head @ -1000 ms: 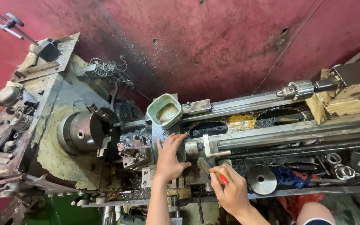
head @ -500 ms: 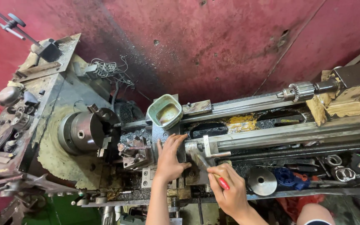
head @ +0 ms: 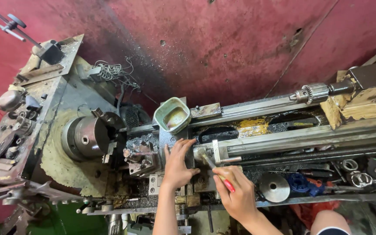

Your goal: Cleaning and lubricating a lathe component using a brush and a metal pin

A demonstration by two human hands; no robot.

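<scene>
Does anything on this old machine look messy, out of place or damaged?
Yes. A green tub of murky liquid sits tilted on the lathe bed, metal shavings litter the carriage, and paint flakes off the headstock. The right hand holds a red-handled tool.

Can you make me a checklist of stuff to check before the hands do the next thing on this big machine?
1. Left hand flat on the carriage, steadying it: ok.
2. Right hand gripping the red-handled tool: ok.
3. Tool tip seated properly: cannot tell, too small.
4. Both hands apart from the chuck: ok.
5. Chuck stopped: cannot tell.
6. Green dish sits safely on the machine: ok, upright behind the hands.
</scene>
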